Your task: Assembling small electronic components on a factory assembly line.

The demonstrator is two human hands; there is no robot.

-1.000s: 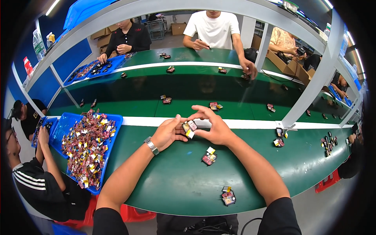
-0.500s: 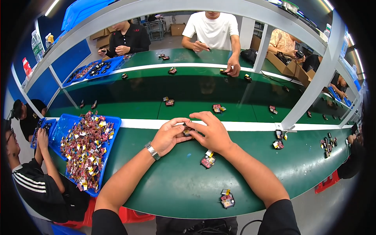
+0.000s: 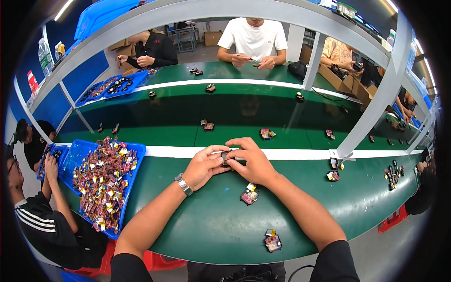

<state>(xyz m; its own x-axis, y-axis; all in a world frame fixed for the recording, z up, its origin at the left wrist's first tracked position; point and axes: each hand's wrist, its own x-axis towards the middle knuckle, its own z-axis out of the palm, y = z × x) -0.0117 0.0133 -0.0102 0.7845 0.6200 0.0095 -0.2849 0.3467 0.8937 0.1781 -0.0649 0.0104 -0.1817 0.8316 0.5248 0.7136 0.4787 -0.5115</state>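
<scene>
Across the lower half of the view lay a wide green desk (image 3: 202, 225), whose near edge appeared curved. Beyond it ran a dark green surface (image 3: 169, 122), and a white strip (image 3: 174, 151) separated the two. At the right, a thick grey post (image 3: 371, 105) rose in a slant. On the far side was a co-worker in a white shirt (image 3: 253, 40), with both hands close together. A blue tray (image 3: 135, 173) rested at the left of the desk, and it carried a high heap of small parts (image 3: 103, 183), red, white and yellow.

Near the white strip, the left hand (image 3: 202, 167) and the right hand (image 3: 253, 163) met, with their fingers bent. Far to the right lay a cluster of dark pieces (image 3: 393, 175). One unit with a yellow and white piece (image 3: 249, 195) lay just below the right hand; another unit (image 3: 272, 242) was nearer to the front edge. A metal watch (image 3: 183, 184) was around the left wrist. Last came a small dark case (image 3: 226, 159), which both hands gripped between fingers and thumbs, over the desk; the fingers hid most of it.
</scene>
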